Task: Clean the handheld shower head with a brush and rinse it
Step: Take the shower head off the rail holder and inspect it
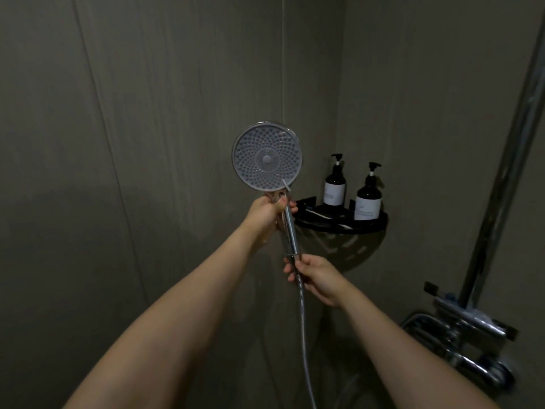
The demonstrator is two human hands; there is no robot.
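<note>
Chrome handle [288,231] sits in my closed left hand [267,215]. My right hand [317,278] pinches the hose [302,314] just below. Shower head [267,156] faces me, nozzles grey.

Labels on the two pump bottles [351,190] are way too small to read. The hose [303,335] runs off the bottom edge around 6 o'clock, the riser pipe [507,172] exits at 1 o'clock, and the shelf [342,224] contents are just murky.
</note>
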